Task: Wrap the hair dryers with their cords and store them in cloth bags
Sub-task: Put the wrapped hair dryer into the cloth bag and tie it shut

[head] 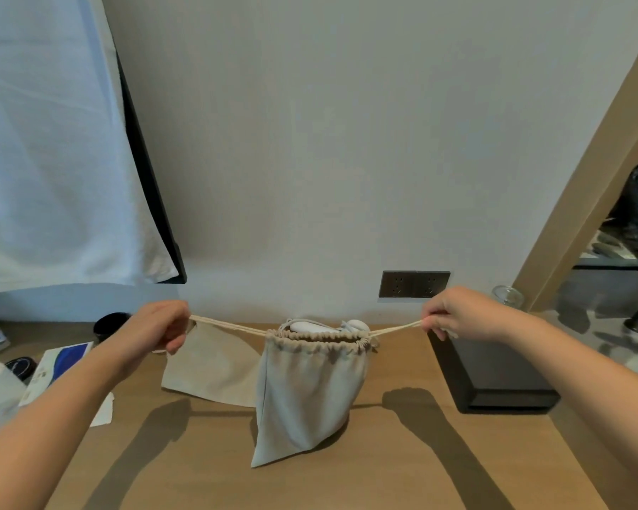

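The left hand (155, 327) and right hand (457, 312) each pinch a drawstring (229, 325) end in curled fingers, pulled taut either side of the cloth bag (306, 392) hanging between them. A white hair dryer (310, 326) shows at its gathered mouth. A flat second bag (210, 366) lies just behind-left and a black box (494, 377) stands near on the right, on a wooden desk (402, 465) below a pale wall (328, 141).

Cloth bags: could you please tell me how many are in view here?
2. One grey bag hangs by drawstrings between the left hand and right hand; a beige bag lies flat behind it, leftward. More could lie out of view.
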Tool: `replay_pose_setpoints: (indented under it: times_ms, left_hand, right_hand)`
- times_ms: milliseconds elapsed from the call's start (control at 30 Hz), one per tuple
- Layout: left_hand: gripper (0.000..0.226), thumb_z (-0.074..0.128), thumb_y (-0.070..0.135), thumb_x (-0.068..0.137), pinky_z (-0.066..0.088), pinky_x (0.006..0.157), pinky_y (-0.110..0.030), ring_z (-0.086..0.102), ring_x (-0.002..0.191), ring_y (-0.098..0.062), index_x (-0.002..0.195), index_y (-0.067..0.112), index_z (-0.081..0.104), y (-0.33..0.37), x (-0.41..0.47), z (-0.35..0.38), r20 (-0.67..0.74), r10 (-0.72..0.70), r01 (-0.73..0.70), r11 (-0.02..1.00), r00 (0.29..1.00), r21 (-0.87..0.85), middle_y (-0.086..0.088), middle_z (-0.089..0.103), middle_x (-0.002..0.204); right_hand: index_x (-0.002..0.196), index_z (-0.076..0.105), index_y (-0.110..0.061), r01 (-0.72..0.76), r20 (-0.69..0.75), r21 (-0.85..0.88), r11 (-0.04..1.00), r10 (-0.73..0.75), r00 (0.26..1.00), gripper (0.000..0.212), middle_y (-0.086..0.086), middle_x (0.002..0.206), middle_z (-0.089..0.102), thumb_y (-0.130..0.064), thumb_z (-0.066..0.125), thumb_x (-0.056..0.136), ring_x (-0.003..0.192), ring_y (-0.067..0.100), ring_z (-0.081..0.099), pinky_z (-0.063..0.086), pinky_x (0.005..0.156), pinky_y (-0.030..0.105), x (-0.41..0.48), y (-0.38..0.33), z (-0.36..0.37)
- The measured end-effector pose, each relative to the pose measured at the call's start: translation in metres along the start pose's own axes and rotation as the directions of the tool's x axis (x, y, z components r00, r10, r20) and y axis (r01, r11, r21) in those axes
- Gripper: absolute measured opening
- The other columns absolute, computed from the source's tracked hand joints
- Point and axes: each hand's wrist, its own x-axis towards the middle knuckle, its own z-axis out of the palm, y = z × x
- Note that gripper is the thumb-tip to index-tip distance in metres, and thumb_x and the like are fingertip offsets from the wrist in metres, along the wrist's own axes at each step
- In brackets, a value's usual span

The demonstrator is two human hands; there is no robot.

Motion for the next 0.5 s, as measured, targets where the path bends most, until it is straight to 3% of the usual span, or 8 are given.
replay_pose_setpoints:
  times_ms: [100, 233, 267, 300, 333, 400, 433, 500]
  left_hand:
    - [0.026, 0.042, 0.012, 0.095, 0.054, 0.052, -0.031, 0.056, 0.054, -0.021, 0.070, 0.006, 0.047, 0.007, 0.002, 0.012, -0.097, -0.081, 0.061, 0.979, 0.992, -0.193, -0.013, 0.053, 0.065]
    - [0.028, 0.038, 0.015, 0.101, 0.062, 0.069, -0.038, 0.071, 0.089, -0.033, 0.076, 0.008, 0.047, 0.025, 0.007, 0.031, -0.091, -0.166, 0.075, 0.784, 0.982, -0.616, -0.020, 0.070, 0.093]
    - [0.031, 0.036, 0.018, 0.102, 0.062, 0.069, -0.038, 0.071, 0.086, -0.032, 0.074, 0.010, 0.045, 0.029, 0.010, 0.038, -0.091, -0.167, 0.060, 0.726, 0.982, -0.685, -0.019, 0.071, 0.088]
    - [0.033, 0.034, 0.019, 0.103, 0.060, 0.069, -0.039, 0.071, 0.078, -0.029, 0.072, 0.011, 0.042, 0.032, 0.013, 0.047, -0.103, -0.172, 0.041, 0.676, 0.980, -0.736, -0.017, 0.069, 0.079]
    - [0.033, 0.032, 0.020, 0.103, 0.058, 0.068, -0.039, 0.066, 0.065, -0.024, 0.072, 0.012, 0.039, 0.035, 0.018, 0.058, -0.126, -0.180, 0.019, 0.640, 0.976, -0.768, -0.013, 0.062, 0.068]
    - [0.032, 0.030, 0.019, 0.102, 0.051, 0.056, -0.032, 0.042, 0.045, -0.014, 0.070, 0.016, 0.031, 0.040, 0.025, 0.082, -0.166, -0.188, -0.010, 0.633, 0.968, -0.774, -0.003, 0.037, 0.057]
    - [0.032, 0.030, 0.018, 0.100, 0.044, 0.046, -0.026, 0.031, 0.040, -0.012, 0.069, 0.019, 0.027, 0.041, 0.028, 0.091, -0.182, -0.183, -0.012, 0.671, 0.966, -0.741, 0.000, 0.028, 0.056]
    - [0.032, 0.030, 0.017, 0.098, 0.026, 0.036, -0.019, 0.021, 0.036, -0.010, 0.067, 0.022, 0.023, 0.044, 0.032, 0.103, -0.233, -0.149, -0.031, 0.779, 0.961, -0.627, 0.003, 0.023, 0.052]
  right_hand:
    - [0.069, 0.066, -0.029, -0.013, -0.022, 0.055, 0.998, 0.014, 1.000, 0.028, -0.013, 0.062, 0.064, -0.030, 0.057, 0.096, 0.062, 0.000, 0.058, 0.048, 0.065, 0.018, 0.002, -0.005, 0.000]
    - [0.082, 0.067, -0.015, -0.048, -0.075, 0.379, 0.924, 0.083, 0.994, 0.023, 0.001, 0.073, 0.061, -0.026, 0.054, 0.098, 0.066, 0.006, 0.057, 0.052, 0.066, 0.019, 0.008, -0.015, -0.001]
    - [0.080, 0.063, -0.010, -0.059, -0.082, 0.575, 0.816, 0.129, 0.988, 0.026, 0.005, 0.076, 0.058, -0.025, 0.053, 0.098, 0.071, 0.012, 0.058, 0.057, 0.072, 0.026, 0.010, -0.020, 0.002]
    - [0.079, 0.059, -0.008, -0.061, -0.069, 0.779, 0.624, 0.183, 0.981, 0.029, 0.007, 0.078, 0.057, -0.025, 0.051, 0.100, 0.076, 0.017, 0.059, 0.059, 0.082, 0.037, 0.013, -0.027, 0.007]
    - [0.077, 0.055, -0.007, -0.055, -0.028, 0.934, 0.353, 0.226, 0.974, 0.030, 0.009, 0.081, 0.060, -0.024, 0.048, 0.101, 0.082, 0.021, 0.061, 0.055, 0.089, 0.046, 0.017, -0.038, 0.013]
    - [0.073, 0.048, -0.009, 0.003, 0.059, 0.972, -0.234, 0.255, 0.965, 0.034, 0.012, 0.082, 0.067, -0.024, 0.042, 0.103, 0.088, 0.028, 0.064, 0.049, 0.093, 0.048, 0.027, -0.061, 0.029]
    - [0.069, 0.045, -0.011, 0.050, 0.075, 0.906, -0.421, 0.275, 0.958, 0.038, 0.012, 0.073, 0.066, -0.025, 0.039, 0.104, 0.081, 0.028, 0.064, 0.049, 0.090, 0.046, 0.033, -0.071, 0.037]
    - [0.064, 0.038, -0.015, 0.101, 0.092, 0.847, -0.522, 0.331, 0.939, 0.042, 0.002, 0.050, 0.048, -0.026, 0.036, 0.104, 0.050, 0.017, 0.048, 0.049, 0.070, 0.036, 0.044, -0.085, 0.046]
